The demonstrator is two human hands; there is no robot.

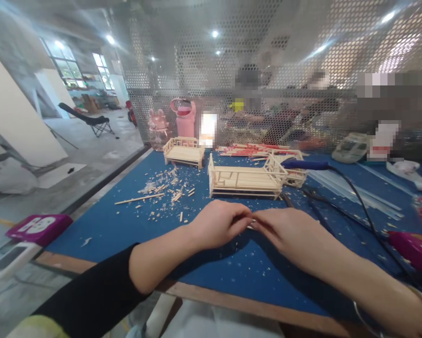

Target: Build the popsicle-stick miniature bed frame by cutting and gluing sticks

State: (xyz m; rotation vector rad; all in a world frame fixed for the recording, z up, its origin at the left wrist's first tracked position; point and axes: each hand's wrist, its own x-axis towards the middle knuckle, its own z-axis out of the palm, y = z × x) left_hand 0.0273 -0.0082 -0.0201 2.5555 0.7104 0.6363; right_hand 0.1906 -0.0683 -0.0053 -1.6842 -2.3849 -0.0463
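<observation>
Pinching a small pale piece (253,221), mostly hidden by fingers, the left hand (222,224) and right hand (293,234) meet over the blue table (108,234). A little wooden bed (244,179) stands just beyond them, with a smaller bed (184,154) farther back to the left. Wood scraps (177,195) lie scattered leftward; a blue-handled tool (307,165) sits near the nearer bed's right end.

There are three wooden models (246,178), one folding chair (94,120), one blue handle (311,165).
</observation>
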